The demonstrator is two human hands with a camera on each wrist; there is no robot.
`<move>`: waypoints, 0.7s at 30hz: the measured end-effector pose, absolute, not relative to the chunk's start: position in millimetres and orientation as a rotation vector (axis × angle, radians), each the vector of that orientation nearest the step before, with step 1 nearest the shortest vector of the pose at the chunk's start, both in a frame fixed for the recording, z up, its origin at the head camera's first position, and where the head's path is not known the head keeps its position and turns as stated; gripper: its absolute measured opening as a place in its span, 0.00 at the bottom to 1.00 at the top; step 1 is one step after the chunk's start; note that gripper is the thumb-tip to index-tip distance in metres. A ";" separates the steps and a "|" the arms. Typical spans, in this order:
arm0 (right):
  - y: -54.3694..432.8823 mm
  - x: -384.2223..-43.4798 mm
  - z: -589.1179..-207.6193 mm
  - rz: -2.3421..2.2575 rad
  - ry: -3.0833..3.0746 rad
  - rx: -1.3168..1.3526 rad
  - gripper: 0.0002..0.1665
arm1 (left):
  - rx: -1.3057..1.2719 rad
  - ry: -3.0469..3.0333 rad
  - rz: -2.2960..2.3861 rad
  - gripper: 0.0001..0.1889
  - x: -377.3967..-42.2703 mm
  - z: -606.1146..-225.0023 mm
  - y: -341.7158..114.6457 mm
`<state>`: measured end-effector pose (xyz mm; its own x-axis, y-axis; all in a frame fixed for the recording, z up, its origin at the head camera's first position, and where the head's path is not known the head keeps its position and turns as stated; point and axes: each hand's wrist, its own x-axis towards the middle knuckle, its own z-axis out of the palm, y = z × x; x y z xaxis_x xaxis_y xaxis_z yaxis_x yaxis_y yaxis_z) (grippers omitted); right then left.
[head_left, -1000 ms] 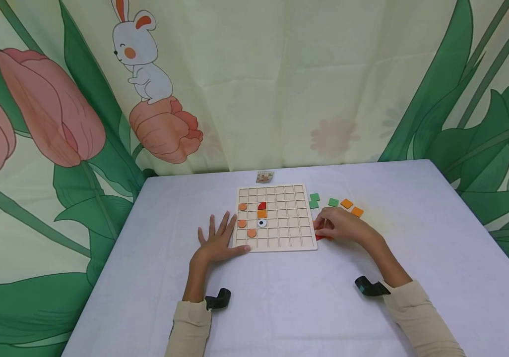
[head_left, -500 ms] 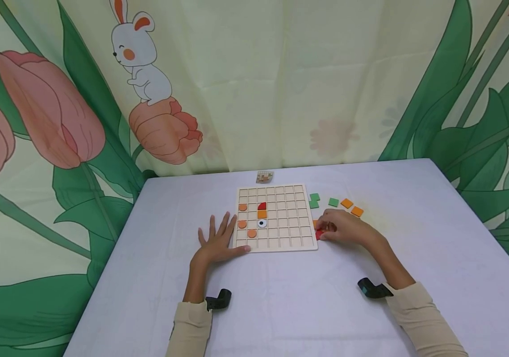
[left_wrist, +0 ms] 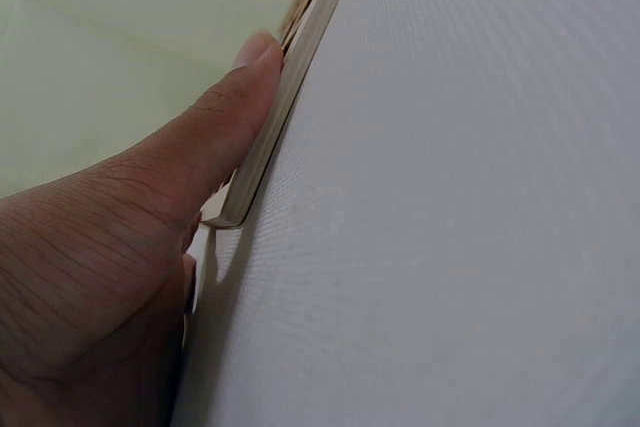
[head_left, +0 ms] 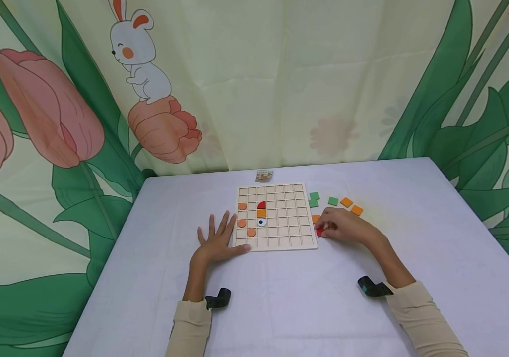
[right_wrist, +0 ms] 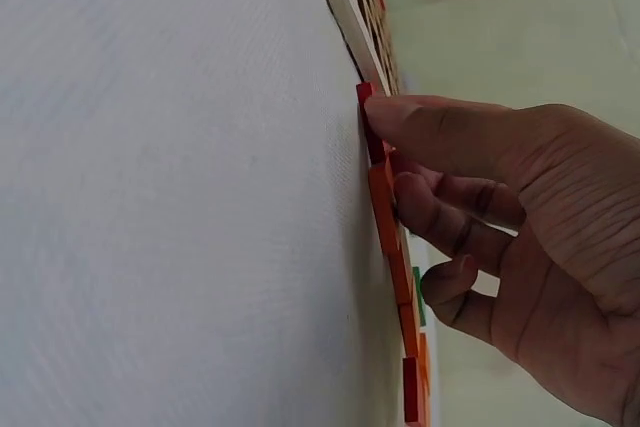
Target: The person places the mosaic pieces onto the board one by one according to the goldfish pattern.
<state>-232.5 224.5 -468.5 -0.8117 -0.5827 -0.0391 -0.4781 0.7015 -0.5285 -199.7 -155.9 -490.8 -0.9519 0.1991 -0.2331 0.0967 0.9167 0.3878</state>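
Note:
A pale wooden grid board lies flat on the table. My left hand rests at its left side, fingers spread, with the thumb over the near-left corner. My right hand is just off the board's right edge, its thumb and forefinger pinching a red tile low over the cloth. On the board sit several round orange pieces, a red quarter-round piece, an orange square and a white eye-like disc. My right hand hides some loose tiles in the head view.
Green tiles lie beside the board's right edge, with orange tiles farther right. More orange tiles line up below my right fingers. A small patterned card or packet lies behind the board.
My right fingers have shifted slightly beside the board. The red tile at their tips and an orange tile near the edge show more. My left hand stays put.

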 end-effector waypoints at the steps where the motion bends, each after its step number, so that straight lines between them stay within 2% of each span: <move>1: 224.0 -232.2 -468.4 -0.760 2.702 -0.847 0.11 | 0.222 2.811 0.553 0.56 -199.3 -490.2 -155.8; 8: 221.2 -231.9 -468.4 -0.755 2.705 -0.822 0.08 | 0.224 2.827 0.538 0.55 -199.6 -486.8 -156.1; 21: 225.8 -230.8 -470.8 -0.692 2.815 -0.673 0.14 | 0.224 2.811 0.562 0.56 -200.0 -490.2 -156.0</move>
<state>-230.8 225.8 -470.8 -0.8848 -0.4631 -0.0512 -0.3866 0.7910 -0.4743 -200.0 -156.0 -490.2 -0.9529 0.2008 -0.2273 0.0980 0.9131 0.3957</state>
